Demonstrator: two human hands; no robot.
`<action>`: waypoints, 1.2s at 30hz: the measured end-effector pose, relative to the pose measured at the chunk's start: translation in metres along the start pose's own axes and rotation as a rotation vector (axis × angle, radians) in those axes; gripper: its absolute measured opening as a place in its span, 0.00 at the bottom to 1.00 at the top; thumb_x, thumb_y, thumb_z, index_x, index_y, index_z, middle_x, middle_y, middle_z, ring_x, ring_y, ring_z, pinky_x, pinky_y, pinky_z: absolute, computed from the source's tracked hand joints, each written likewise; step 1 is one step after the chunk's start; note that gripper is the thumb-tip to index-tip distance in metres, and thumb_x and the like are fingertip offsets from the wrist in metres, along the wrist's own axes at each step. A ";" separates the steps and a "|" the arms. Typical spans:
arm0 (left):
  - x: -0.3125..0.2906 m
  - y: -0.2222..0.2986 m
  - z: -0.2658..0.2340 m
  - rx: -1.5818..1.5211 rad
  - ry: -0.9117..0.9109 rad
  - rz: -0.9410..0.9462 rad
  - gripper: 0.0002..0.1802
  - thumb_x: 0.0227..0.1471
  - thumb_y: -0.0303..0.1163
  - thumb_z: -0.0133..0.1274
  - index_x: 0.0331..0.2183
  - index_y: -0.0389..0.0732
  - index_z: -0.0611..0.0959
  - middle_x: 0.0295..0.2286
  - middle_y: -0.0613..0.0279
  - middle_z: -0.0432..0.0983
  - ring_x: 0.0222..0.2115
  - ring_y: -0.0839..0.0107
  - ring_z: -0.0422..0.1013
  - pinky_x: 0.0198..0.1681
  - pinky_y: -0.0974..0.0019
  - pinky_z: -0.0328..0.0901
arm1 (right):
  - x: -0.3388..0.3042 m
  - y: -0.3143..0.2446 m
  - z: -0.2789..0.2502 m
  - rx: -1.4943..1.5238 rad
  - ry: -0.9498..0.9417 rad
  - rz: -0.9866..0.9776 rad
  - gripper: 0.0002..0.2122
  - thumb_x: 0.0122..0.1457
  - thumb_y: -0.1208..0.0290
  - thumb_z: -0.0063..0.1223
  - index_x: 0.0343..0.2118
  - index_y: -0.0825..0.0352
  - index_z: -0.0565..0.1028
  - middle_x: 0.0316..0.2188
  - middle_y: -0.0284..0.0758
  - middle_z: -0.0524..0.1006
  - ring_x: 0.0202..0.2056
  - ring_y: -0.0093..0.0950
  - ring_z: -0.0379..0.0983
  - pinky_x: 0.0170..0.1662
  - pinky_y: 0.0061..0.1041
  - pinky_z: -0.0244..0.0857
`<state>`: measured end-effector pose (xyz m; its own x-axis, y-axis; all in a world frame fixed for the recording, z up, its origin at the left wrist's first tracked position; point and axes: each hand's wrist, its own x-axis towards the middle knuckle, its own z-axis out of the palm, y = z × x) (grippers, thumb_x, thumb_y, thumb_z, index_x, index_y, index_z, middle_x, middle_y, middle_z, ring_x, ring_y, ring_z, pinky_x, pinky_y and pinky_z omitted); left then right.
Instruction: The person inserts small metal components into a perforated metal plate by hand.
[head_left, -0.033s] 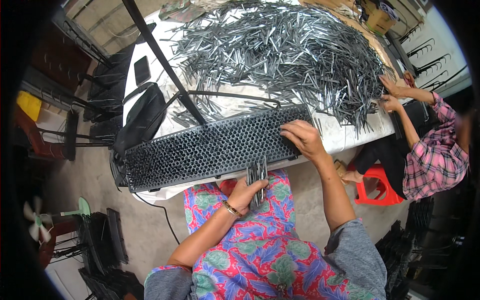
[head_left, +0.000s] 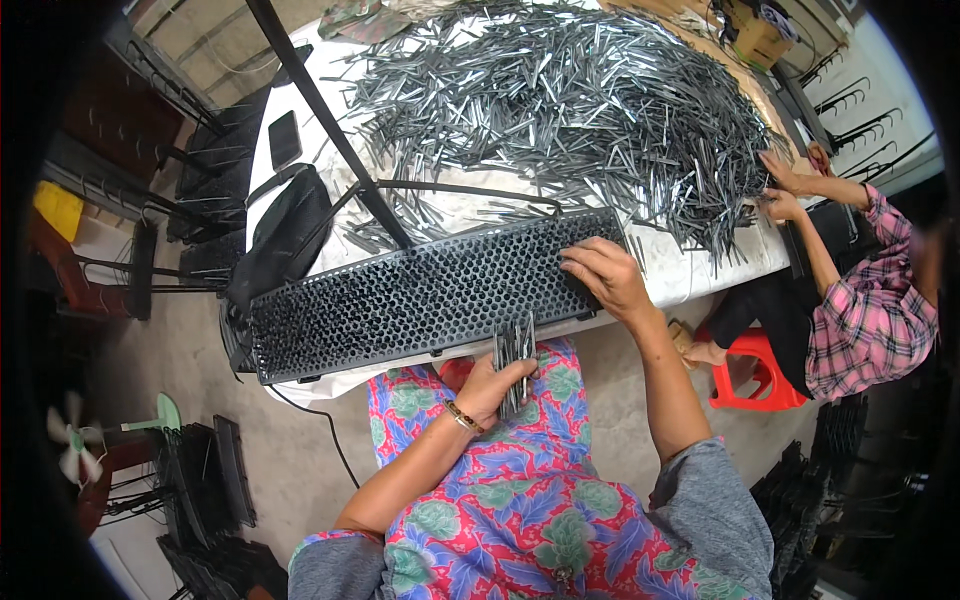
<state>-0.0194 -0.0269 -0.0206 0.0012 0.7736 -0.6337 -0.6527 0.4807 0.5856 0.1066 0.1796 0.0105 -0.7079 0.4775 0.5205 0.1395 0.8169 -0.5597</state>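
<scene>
My left hand (head_left: 487, 388) is closed around a bundle of thin dark strips (head_left: 514, 350), held upright at the near edge of a long black perforated panel (head_left: 420, 295). The panel lies slantwise along the front of the table, covered in rows of round holes; many toward its left look darker. Over the panel's right end, my right hand (head_left: 615, 280) has its fingers bent and its fingertips together, touching or just above the holes. Whatever it pinches, if anything, is hidden. A large heap of similar loose strips (head_left: 560, 110) spreads over the white-covered table behind.
A black post (head_left: 330, 130) rises behind the panel, beside a black bag (head_left: 290, 230) and a phone (head_left: 284, 140). At right, a co-worker in a plaid shirt (head_left: 870, 330) sits on a red stool (head_left: 750, 375), hands at the heap. A fan (head_left: 77, 440) stands lower left.
</scene>
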 end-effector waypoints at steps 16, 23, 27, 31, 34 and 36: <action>-0.002 -0.004 0.002 0.071 0.031 0.057 0.08 0.49 0.30 0.54 0.30 0.36 0.75 0.23 0.64 0.72 0.19 0.77 0.68 0.18 0.73 0.64 | -0.009 -0.019 0.014 -0.153 0.158 0.133 0.08 0.49 0.75 0.57 0.32 0.71 0.77 0.28 0.39 0.72 0.29 0.34 0.71 0.30 0.28 0.66; -0.004 -0.003 0.005 0.078 0.049 0.119 0.09 0.48 0.31 0.56 0.30 0.36 0.75 0.20 0.66 0.71 0.16 0.79 0.66 0.16 0.74 0.62 | -0.010 -0.071 0.010 0.243 0.038 0.377 0.09 0.48 0.73 0.60 0.32 0.71 0.77 0.28 0.38 0.73 0.26 0.27 0.71 0.27 0.23 0.64; -0.004 -0.003 0.007 0.132 0.073 0.161 0.08 0.48 0.30 0.55 0.30 0.36 0.75 0.21 0.66 0.72 0.16 0.79 0.67 0.17 0.74 0.63 | -0.026 -0.077 0.023 0.264 -0.092 0.489 0.08 0.49 0.75 0.59 0.33 0.71 0.77 0.27 0.36 0.75 0.27 0.22 0.70 0.28 0.19 0.63; -0.004 -0.004 0.007 0.091 0.053 0.138 0.09 0.49 0.30 0.54 0.32 0.36 0.76 0.23 0.64 0.74 0.17 0.78 0.68 0.18 0.74 0.64 | -0.040 -0.065 0.030 0.493 -0.027 0.683 0.07 0.52 0.76 0.56 0.33 0.72 0.77 0.27 0.32 0.75 0.25 0.18 0.69 0.27 0.16 0.63; 0.003 -0.013 -0.002 0.055 0.059 0.110 0.12 0.49 0.31 0.54 0.36 0.35 0.77 0.25 0.63 0.75 0.19 0.78 0.69 0.19 0.74 0.65 | -0.029 -0.067 0.022 0.488 0.118 0.668 0.06 0.52 0.77 0.55 0.32 0.72 0.76 0.27 0.32 0.75 0.25 0.17 0.69 0.27 0.16 0.63; 0.002 -0.010 -0.001 0.045 0.059 0.080 0.13 0.49 0.31 0.54 0.37 0.35 0.77 0.25 0.63 0.75 0.19 0.77 0.70 0.19 0.74 0.65 | -0.016 -0.063 0.014 0.324 0.272 0.561 0.04 0.52 0.79 0.55 0.31 0.72 0.76 0.27 0.35 0.76 0.25 0.21 0.71 0.28 0.18 0.64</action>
<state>-0.0135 -0.0304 -0.0285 -0.0949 0.7855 -0.6115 -0.6140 0.4373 0.6571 0.0994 0.1157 0.0280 -0.3847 0.8975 0.2158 0.1898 0.3057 -0.9330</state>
